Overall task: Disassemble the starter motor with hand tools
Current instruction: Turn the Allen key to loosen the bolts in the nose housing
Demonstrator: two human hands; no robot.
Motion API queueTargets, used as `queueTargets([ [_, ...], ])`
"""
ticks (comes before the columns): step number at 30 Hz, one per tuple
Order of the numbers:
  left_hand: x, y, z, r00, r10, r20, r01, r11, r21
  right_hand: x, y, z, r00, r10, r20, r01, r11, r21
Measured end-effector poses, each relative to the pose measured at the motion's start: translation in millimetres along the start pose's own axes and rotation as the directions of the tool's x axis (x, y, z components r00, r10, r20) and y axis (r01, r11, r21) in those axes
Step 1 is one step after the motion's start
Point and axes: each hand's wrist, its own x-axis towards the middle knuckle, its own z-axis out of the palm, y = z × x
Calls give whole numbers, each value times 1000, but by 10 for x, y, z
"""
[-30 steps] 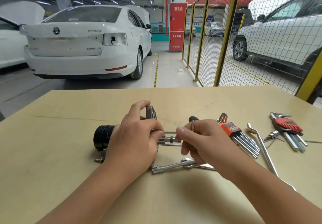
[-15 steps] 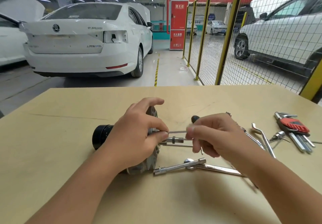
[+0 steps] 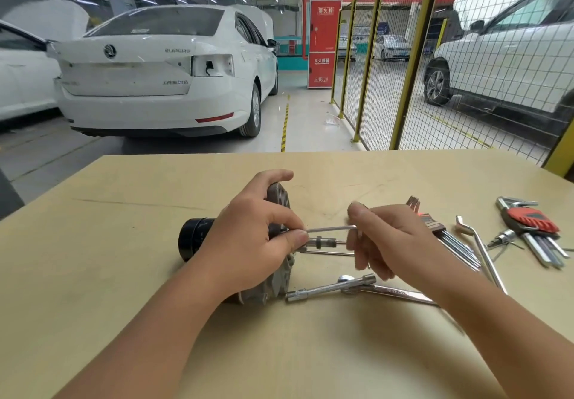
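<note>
Two hands at work, table middle. Starter motor lies left of centre, left hand curled over its end plate, fingertips pinching long bolt. Right hand pinches bolt's far end. Second bolt still seated; housing unopened. Socket wrench idle, near side; hex keys right. Judged early stage.

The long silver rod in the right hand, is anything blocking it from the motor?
Nothing visible does. The right hand pinches the rod, whose other end already meets the motor's end plate by the left hand fingertips.
</note>
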Motion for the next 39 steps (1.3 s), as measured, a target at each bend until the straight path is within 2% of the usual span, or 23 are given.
queueTargets([
  [3, -6, 7, -4, 1000, -1, -8, 1, 1000, -12, 11, 21, 8, 997, 67, 31, -68, 997, 45],
  [7, -20, 3, -10, 1000, -3, 0, 3, 1000, -18, 13, 17, 0, 998, 46, 35, -50, 993, 104],
  [12, -22, -3, -22, 999, -15, 33, 16, 1000, -22, 39, 60, -36, 996, -85, -19, 86, 993, 78],
  [17, 0, 15, -29, 997, -17, 81, 15, 1000, 27, 9, 97, 0, 945, -315, -86, 298, 939, -172],
  [19, 16, 37, -17, 996, -29, 82, 26, 999, 36, -2, 87, 8, 929, -353, -111, 333, 929, -164],
  [21, 23, 46, -9, 997, -36, 73, 35, 999, 24, -1, 36, 16, 946, -296, -132, 296, 955, -22],
  [23, 24, 41, -9, 997, -40, 64, 40, 999, 3, 10, -18, 10, 985, -130, -117, 148, 975, 164],
  [25, 25, 28, -11, 997, -35, 63, 36, 999, -9, 12, -50, -4, 999, 39, -18, -34, 970, 241],
  [27, 35, 25, -14, 997, -27, 67, 27, 1000, -2, 1, -49, 0, 993, 85, 80, -100, 973, 206],
  [30, 46, 17, -5, 997, -21, 74, 19, 1000, 25, -6, -15, 20, 991, 38, 129, -62, 980, 189],
  [34, 31, -52, -23, 999, 17, 46, -18, 1000, 19, 8, 58, 37, 996, -78, 49, 76, 996, 40],
  [37, 38, -165, -170, 997, 39, -67, -42, 998, -56, 13, 115, 46, 986, -164, -17, 162, 981, -112],
  [39, 31, -285, -275, 995, 12, -95, -9, 1000, 24, 16, 134, 41, 981, -192, -33, 183, 966, -183],
])
